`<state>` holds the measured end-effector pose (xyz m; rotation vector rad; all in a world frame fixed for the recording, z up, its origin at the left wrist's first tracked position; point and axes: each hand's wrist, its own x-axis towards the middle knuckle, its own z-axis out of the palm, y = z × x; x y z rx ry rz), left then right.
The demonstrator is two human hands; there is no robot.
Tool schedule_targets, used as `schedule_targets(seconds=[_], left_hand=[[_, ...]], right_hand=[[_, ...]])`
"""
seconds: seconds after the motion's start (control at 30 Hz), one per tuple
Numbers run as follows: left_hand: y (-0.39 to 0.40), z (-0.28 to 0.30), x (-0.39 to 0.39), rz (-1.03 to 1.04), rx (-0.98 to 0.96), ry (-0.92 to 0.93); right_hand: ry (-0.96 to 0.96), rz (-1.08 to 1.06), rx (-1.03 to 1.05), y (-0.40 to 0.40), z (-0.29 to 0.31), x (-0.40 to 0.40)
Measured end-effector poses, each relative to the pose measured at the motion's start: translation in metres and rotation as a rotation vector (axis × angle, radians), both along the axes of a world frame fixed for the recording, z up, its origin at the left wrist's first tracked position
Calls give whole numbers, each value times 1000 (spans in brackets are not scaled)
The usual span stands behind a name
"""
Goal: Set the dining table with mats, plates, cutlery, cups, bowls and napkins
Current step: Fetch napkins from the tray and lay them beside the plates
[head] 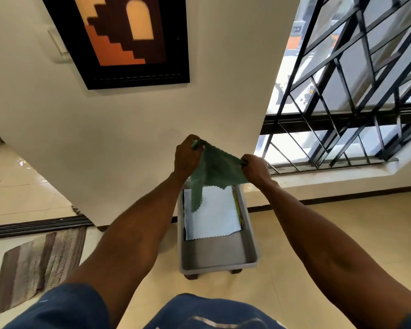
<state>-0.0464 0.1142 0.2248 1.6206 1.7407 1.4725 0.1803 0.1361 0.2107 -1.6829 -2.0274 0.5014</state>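
Note:
A green napkin (215,167) with a zigzag edge hangs stretched between both hands above a grey tub. My left hand (186,155) pinches its upper left corner. My right hand (256,169) pinches the right corner, a little lower. One loose corner of the cloth dangles down over the tub. Inside the grey tub (217,257) lies a white napkin (211,214), flat at the far end. Some coloured cloth edges (238,207) show along the tub's right wall.
The tub stands on a low stand on the beige floor beside a cream wall (128,138). A striped rug (43,264) lies at the left by a door track. A barred window (356,91) fills the right. A framed picture (124,36) hangs above.

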Motion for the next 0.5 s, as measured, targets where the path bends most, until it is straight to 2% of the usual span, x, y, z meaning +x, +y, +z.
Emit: schedule_targets(seconds=[0.1,0.2,0.4,0.5], left_hand=[[3,-4,-6,110,-30,-160],[6,-11,-13,186,-93,-241],[0,-32,-9,319,-273,-356],[-9,-44,-12,432,-373,-436]], right_hand=[[78,-77,11,4,-5,11],[196,-151,-4,9,-10,16],[693,-387,-125,-3,-22,13],[817,-483,-239,-10,-40,11]])
